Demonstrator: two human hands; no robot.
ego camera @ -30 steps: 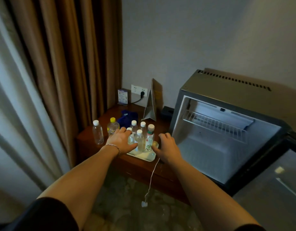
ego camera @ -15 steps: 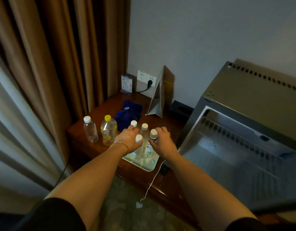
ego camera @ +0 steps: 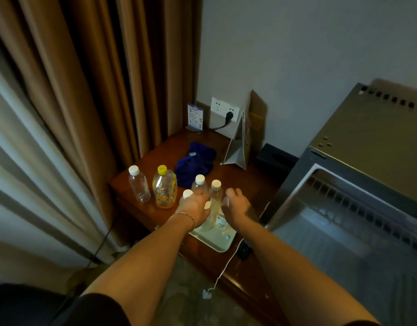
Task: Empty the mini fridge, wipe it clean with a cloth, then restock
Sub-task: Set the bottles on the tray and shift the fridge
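Note:
Several small white-capped water bottles (ego camera: 216,194) stand together on a white tray (ego camera: 218,244) at the front of the wooden side table (ego camera: 240,180). My left hand (ego camera: 194,205) curls round the bottles on the left of the group. The right hand (ego camera: 237,204) curls over the top of a labelled bottle (ego camera: 220,222) on the right, hiding its cap. A crumpled blue cloth (ego camera: 194,164) lies behind the tray. The mini fridge (ego camera: 367,128) stands at the right with its cavity (ego camera: 339,229) open and bare apart from a wire shelf.
A clear bottle (ego camera: 139,185) and a yellow-capped bottle (ego camera: 164,188) stand left of the tray. A folded card stand (ego camera: 238,147), a small sign (ego camera: 195,117), a wall socket (ego camera: 224,110) and a black box (ego camera: 274,158) are at the back. Curtains (ego camera: 62,114) hang at the left. A white cable (ego camera: 224,269) dangles off the table.
Both hands have closed in on the bottle group from either side, and the right hand now covers the labelled bottle's cap. My view has moved closer and higher over the table.

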